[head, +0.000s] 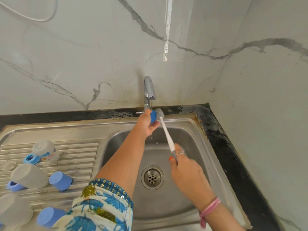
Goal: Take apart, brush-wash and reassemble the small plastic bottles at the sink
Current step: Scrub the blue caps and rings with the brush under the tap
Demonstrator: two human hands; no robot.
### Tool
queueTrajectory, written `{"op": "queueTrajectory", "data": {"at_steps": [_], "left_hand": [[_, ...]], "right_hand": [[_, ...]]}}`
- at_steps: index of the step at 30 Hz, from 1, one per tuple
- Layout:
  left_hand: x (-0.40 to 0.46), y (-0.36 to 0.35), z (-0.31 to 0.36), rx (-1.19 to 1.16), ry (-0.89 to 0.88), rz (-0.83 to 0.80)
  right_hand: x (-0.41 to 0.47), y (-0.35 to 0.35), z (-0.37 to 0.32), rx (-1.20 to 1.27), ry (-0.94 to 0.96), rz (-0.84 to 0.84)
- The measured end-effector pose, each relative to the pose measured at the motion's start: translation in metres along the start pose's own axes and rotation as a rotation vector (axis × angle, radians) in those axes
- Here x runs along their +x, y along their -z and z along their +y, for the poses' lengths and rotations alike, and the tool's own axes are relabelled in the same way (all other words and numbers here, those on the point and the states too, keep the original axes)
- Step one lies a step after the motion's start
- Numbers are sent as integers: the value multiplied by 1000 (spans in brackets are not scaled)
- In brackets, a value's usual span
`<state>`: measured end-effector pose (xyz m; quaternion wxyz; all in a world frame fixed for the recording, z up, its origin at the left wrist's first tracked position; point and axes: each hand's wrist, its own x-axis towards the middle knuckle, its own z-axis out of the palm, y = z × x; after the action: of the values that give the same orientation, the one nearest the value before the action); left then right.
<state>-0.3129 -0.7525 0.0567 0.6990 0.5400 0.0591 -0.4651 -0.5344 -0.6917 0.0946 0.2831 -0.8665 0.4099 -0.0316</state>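
— While water ran from the tap (149, 90), what did each hand hold?
— The left hand (146, 125) gripped a blue cap (153, 116) under the spout. The right hand (185, 169) clasped a white bottle brush (164, 129), bristles touching the cap.
— And the bottles?
— Bottles (45, 151) and caps (60, 180) lay on the drainboard (80, 135), left of the sink (191, 130).
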Motion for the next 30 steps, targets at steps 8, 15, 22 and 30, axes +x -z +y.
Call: {"op": "queueTrajectory", "data": {"at_steps": [8, 15, 22, 30], "left_hand": [[3, 8, -7, 212, -37, -79], [1, 12, -4, 159, -107, -71], [3, 36, -9, -192, -3, -26], [-2, 23, 8, -237, 5, -164]], "right_hand": [[14, 4, 17, 100, -62, 5], [-13, 12, 16, 25, 35, 63], [16, 43, 43, 276, 34, -207], [40, 52, 57, -485, 179, 42]]}}
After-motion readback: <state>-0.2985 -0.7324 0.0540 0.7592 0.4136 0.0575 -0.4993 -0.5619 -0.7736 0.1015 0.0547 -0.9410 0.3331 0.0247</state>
